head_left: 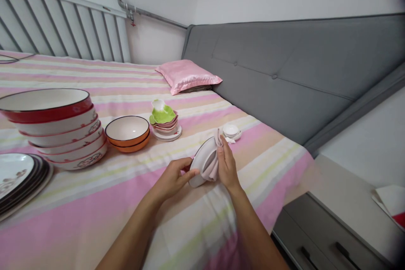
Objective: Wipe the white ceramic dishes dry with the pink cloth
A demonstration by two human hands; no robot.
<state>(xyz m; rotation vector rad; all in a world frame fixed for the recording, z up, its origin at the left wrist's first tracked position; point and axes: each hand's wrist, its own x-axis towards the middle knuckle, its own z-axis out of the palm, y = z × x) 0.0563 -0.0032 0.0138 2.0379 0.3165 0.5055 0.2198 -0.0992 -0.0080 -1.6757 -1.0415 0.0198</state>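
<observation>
My left hand [179,176] grips the edge of a white dish [198,165] with a thin dark rim, thumb on the near face. The dish is tilted up on its side above the bed. My right hand [226,163] is closed on a pale pink cloth [211,169], pressed against the right part of the dish, which the cloth partly hides. Just beyond my right hand sits a small stack of little white dishes [230,130].
On the striped bedspread [133,202] stand orange bowls [127,130], a green leaf-shaped dish [163,114] on a stack, tall red-white bowls [63,128] and dark-rimmed plates [19,177]. A pink pillow [190,74] lies by the grey headboard [284,59]. A nightstand [335,202] is at right.
</observation>
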